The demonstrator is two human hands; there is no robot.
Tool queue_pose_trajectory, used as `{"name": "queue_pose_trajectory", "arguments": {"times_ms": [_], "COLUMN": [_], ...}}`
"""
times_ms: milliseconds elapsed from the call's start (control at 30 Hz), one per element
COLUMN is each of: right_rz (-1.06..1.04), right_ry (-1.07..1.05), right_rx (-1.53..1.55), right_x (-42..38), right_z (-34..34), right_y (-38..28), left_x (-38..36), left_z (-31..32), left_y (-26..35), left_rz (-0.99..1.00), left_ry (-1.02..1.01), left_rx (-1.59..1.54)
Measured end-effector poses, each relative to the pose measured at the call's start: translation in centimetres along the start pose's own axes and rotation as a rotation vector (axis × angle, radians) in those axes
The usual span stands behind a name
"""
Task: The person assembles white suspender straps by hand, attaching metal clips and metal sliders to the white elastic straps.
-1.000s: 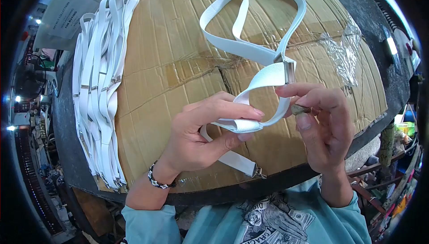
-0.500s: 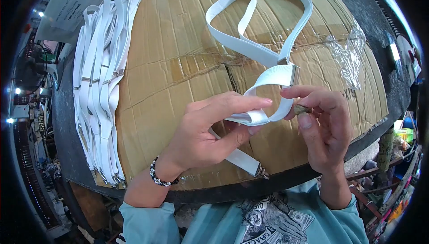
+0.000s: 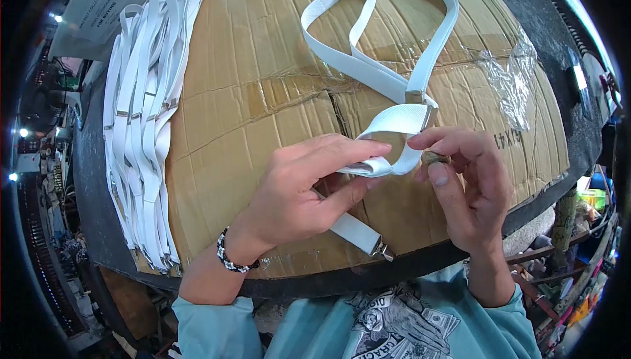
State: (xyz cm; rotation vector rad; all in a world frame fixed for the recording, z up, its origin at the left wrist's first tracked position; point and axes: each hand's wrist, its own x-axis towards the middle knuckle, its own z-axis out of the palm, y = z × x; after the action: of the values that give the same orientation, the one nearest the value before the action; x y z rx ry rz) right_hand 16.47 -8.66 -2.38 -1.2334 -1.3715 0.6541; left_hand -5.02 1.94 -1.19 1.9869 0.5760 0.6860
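Observation:
My left hand [image 3: 296, 185] pinches a folded section of a pair of white elastic suspenders [image 3: 358, 67] between thumb and fingers. From there the strap rises in a small loop to a metal slide buckle [image 3: 429, 117], beyond which it spreads out over the cardboard. A strap end with a metal clip [image 3: 382, 249] sticks out below this hand. My right hand [image 3: 470, 181], its fingers curled, grips a small brownish lump [image 3: 434, 157], and its index fingertip is right at the edge of the strap loop. I cannot tell what the lump is.
A bundle of white suspenders [image 3: 148, 116] with metal fittings lies along the left side of the cardboard sheet [image 3: 236, 135]. Crumpled clear plastic [image 3: 513, 83] sits at the right. A grey printed bag [image 3: 98, 14] is at the back left. The dark table edge [image 3: 315, 283] runs in front of me.
Both hands keep their holds, with the right hand shifted slightly up and left. The strap loop and buckle have tilted a little; the view has moved slightly.

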Motion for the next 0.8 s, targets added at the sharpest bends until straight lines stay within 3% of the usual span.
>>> {"name": "queue_pose_trajectory", "arguments": {"times_ms": [233,433,533,633,800], "right_rz": [-0.006,-0.013,-0.037,-0.069,-0.076], "right_ry": [0.011,0.014,0.017,-0.002,-0.001], "right_rx": [0.007,0.007,-0.007,-0.041,-0.042], "right_x": [0.0,0.1,0.2,0.4,0.6], "right_z": [0.0,0.0,-0.1,-0.3,-0.4], "right_y": [0.1,0.1,0.1,0.1,0.2], "left_x": [0.1,0.5,0.5,0.2,-0.1], "left_z": [-0.4,0.6,0.2,0.2,0.2], "left_y": [0.0,1.0,0.6,0.6,1.3], "left_rz": [0.046,0.038,0.267,0.358,0.229], "left_ry": [-0.048,0.036,-0.047,-0.08,-0.135], "left_rx": [0.031,0.015,0.191,0.326,0.3]}}
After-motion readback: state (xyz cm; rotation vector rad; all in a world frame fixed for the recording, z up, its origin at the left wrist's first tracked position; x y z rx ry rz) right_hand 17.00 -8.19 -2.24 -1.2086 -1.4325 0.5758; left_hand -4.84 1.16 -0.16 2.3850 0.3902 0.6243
